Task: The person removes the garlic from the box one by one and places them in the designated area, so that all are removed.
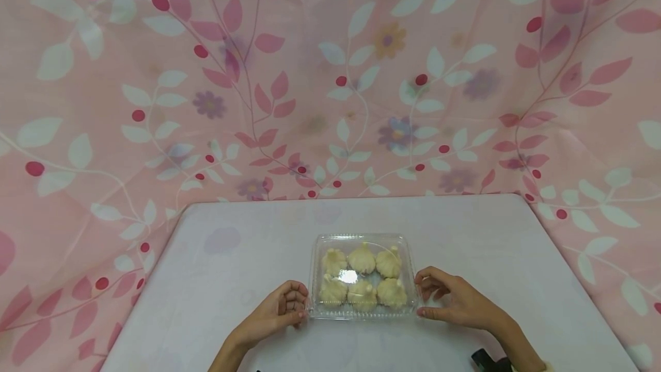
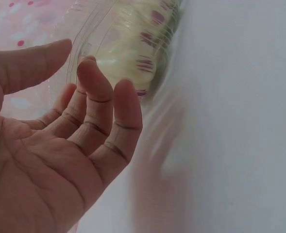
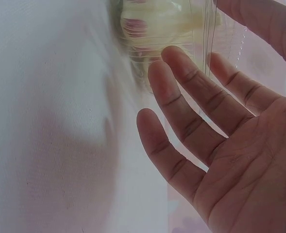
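Observation:
A clear plastic clamshell box (image 1: 364, 313) with its lid down lies on the white table. Inside sit several pale garlic bulbs (image 1: 361, 258) in two rows; purple patches show on the bulbs (image 2: 128, 56) through the ribbed wall in the left wrist view. At the box's left edge is my left hand (image 1: 281, 307), its fingers loosely bent and the tips at the rim. My right hand (image 1: 454, 300) stands at the opposite edge, thumb and fingers spread apart with the fingertips beside the wall. Whether each fingertip truly touches the plastic is hard to tell.
The white table (image 1: 232, 257) has rounded far corners. Behind and around it hangs a pink cloth (image 1: 310, 102) printed with leaves and flowers. A black device (image 1: 488, 359) is at my right wrist.

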The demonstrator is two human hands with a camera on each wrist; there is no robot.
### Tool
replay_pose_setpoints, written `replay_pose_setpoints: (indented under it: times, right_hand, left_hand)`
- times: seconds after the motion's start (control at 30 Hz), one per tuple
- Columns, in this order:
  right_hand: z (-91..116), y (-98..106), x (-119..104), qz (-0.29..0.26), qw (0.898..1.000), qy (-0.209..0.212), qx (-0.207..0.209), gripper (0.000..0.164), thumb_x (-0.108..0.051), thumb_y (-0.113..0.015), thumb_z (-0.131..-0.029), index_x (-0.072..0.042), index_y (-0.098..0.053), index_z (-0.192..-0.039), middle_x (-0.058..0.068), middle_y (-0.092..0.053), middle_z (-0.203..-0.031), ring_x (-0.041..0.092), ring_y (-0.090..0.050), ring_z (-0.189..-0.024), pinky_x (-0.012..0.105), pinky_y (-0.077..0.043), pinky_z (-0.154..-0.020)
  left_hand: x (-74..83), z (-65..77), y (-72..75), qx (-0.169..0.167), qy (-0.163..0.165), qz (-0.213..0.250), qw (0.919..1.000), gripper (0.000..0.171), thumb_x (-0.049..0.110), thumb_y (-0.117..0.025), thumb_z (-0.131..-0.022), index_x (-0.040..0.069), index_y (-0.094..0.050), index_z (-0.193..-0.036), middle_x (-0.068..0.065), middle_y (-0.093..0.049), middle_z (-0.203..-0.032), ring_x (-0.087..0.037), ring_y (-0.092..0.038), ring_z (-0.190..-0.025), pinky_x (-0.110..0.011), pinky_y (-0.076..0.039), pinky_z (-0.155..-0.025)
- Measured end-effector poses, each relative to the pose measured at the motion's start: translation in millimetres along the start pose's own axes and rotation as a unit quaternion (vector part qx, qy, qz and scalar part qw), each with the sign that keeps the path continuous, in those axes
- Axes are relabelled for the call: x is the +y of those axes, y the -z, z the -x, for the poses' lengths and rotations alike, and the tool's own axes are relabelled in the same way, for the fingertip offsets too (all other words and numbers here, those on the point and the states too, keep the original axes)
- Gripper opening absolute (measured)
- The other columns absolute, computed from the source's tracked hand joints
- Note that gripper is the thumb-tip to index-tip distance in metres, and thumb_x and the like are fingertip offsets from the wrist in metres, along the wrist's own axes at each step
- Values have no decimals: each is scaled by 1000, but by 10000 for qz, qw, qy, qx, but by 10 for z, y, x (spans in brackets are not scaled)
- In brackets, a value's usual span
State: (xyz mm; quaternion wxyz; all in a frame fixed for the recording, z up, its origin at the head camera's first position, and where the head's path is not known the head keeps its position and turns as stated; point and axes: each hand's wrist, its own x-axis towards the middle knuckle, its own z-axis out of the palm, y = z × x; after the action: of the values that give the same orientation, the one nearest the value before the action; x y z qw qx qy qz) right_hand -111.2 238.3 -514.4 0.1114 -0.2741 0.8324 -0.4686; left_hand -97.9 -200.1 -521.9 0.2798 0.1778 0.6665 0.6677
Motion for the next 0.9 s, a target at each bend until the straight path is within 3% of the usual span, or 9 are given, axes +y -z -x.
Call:
replay_pose_setpoints:
  times: [0.47, 0.9]
  right_hand:
    - [-2, -3, -6, 58, 10000, -4, 32, 52, -30, -80, -84, -11, -55, -126, 3, -68, -107, 13, -64, -95, 36, -54, -77]
    - [-11, -3, -16, 26, 10000, 35, 12, 51, -26, -81, -84, -10, -55, -125, 4, -68, -107, 13, -65, -94, 37, -54, -76]
  left_hand:
    - [-26, -22, 23, 7, 165, 59, 9998, 58, 1, -70, -88, -11, -34, -131, -19, -57, -116, -22, -60, -95, -27, -51, -77]
    - [-23, -49, -30, 188, 203, 132, 9995, 54, 0, -71, -87, -9, -35, -127, -18, -60, -111, -18, -60, -87, -26, -51, -69]
